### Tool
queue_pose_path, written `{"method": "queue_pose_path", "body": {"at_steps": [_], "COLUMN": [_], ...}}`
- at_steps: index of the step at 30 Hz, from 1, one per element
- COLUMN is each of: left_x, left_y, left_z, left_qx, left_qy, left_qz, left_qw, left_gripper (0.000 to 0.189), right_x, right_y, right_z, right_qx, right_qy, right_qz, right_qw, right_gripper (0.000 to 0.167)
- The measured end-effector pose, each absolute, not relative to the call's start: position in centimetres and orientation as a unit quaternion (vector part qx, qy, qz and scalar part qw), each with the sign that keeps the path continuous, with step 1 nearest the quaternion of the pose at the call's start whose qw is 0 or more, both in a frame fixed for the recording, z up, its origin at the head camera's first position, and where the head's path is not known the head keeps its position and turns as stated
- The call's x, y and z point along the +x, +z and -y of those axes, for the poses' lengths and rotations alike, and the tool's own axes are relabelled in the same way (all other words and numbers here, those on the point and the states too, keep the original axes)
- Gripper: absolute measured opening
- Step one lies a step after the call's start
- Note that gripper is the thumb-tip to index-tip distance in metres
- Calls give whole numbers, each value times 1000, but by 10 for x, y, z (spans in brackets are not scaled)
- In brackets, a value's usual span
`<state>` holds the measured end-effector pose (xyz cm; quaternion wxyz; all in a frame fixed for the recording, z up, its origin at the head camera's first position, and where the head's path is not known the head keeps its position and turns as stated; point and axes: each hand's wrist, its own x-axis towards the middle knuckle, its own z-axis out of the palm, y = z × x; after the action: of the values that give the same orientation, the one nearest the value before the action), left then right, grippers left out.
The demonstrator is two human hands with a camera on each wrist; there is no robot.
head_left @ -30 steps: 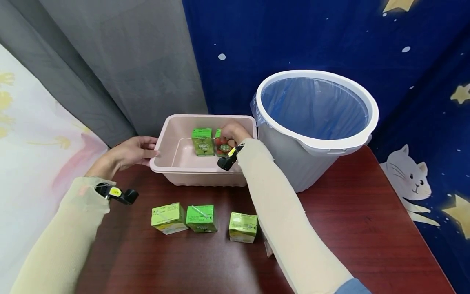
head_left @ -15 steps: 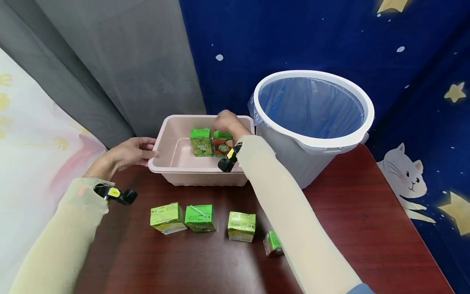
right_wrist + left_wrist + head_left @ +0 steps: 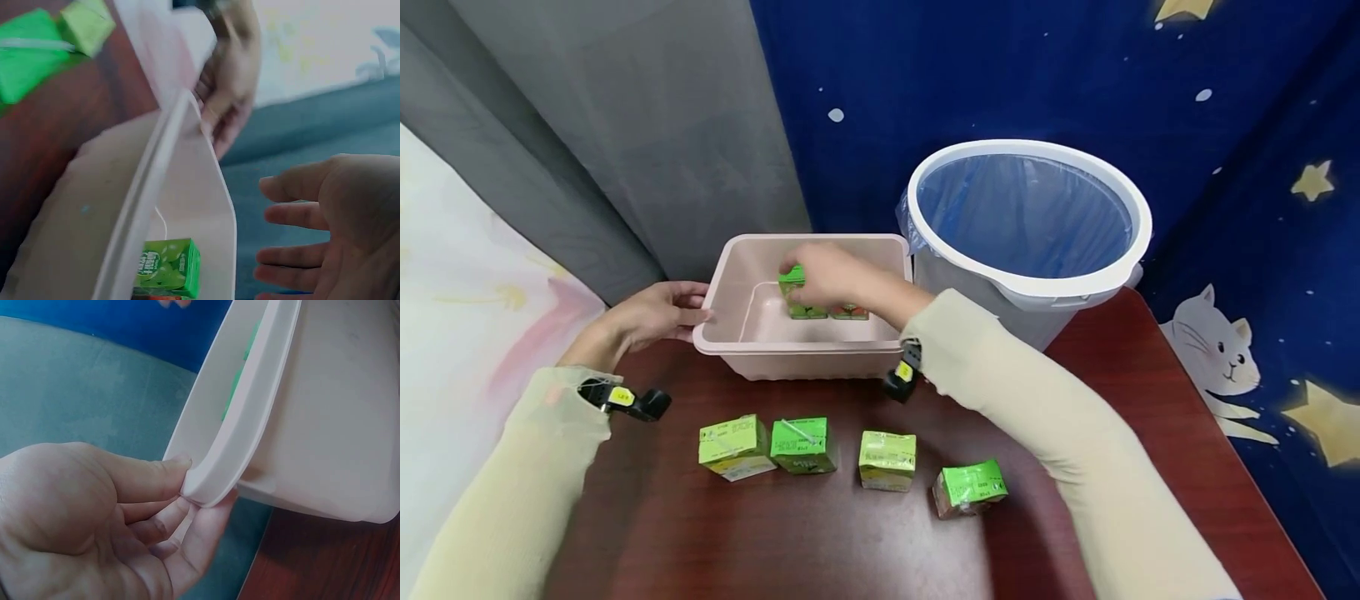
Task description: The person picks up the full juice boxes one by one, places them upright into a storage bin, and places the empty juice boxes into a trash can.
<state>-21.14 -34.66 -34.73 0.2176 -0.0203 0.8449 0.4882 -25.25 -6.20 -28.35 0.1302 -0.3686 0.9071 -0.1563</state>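
Note:
My left hand (image 3: 647, 317) pinches the left rim of a pale pink plastic basin (image 3: 805, 347); in the left wrist view the thumb (image 3: 165, 478) lies on the inside and fingers curl underneath. My right hand (image 3: 823, 275) hangs over the basin, fingers spread and apart from the boxes, as the right wrist view shows. Below it a green juice box (image 3: 169, 265) stands inside the basin, partly covered by the hand in the head view. Beside that one is a green-and-red juice box (image 3: 850, 313), mostly hidden by the hand.
Several juice boxes stand on the dark red table in front of the basin: a yellow-green one (image 3: 736, 446), a green one (image 3: 803, 444) with a straw on top, another yellow-green one (image 3: 887, 458) and a green-and-brown one (image 3: 970, 489). A lined white bin (image 3: 1000, 287) stands right of the basin.
My right hand has let go of the green-and-red juice box, risen, and moved left over the green one. The green-and-brown box has come out from behind the sleeve. My left hand keeps its hold.

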Motion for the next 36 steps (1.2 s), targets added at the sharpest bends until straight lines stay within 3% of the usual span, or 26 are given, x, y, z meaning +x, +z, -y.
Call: {"method": "queue_pose_path", "body": {"at_steps": [12, 24, 36], "left_x": [-211, -209, -209], "left_y": [-349, -348, -348], "left_z": [344, 345, 346], "left_qx": [-15, -14, -18], "left_qy": [491, 485, 489], "left_qz": [-844, -848, -846], "left_qw": [216, 212, 213], "left_gripper": [60, 61, 61], "right_x": [-189, -131, -112], "right_y": [-267, -270, -311], "right_z": [7, -93, -174], "right_qx": [-471, -518, -540], "right_qy": [-120, -231, -323], "right_qz": [-870, -823, -772], "right_qw": [84, 19, 92], "right_gripper": [42, 33, 48]}}
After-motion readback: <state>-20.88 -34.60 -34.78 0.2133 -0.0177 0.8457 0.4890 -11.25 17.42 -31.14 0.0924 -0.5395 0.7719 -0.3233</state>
